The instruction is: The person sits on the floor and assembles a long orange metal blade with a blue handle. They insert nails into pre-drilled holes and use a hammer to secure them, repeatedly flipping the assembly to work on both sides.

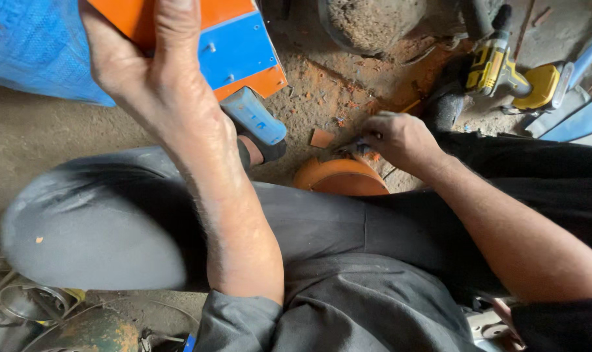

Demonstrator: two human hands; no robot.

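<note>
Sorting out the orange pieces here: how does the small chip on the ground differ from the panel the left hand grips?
The chip is small, plain orange and lies loose on the dirt floor, untouched. The panel is far larger, carries a blue strip, and the left hand holds it off the ground. Both are flat and orange.

Dusty grey concrete floor [42, 130], strewn with orange chips and sawdust. On it: small flat orange tile shard [321, 137], yellow-black cordless drill [504, 73] at upper right, blue flat strips [579, 120] beside drill, blue woven tarp [29, 45] upper left.
</note>
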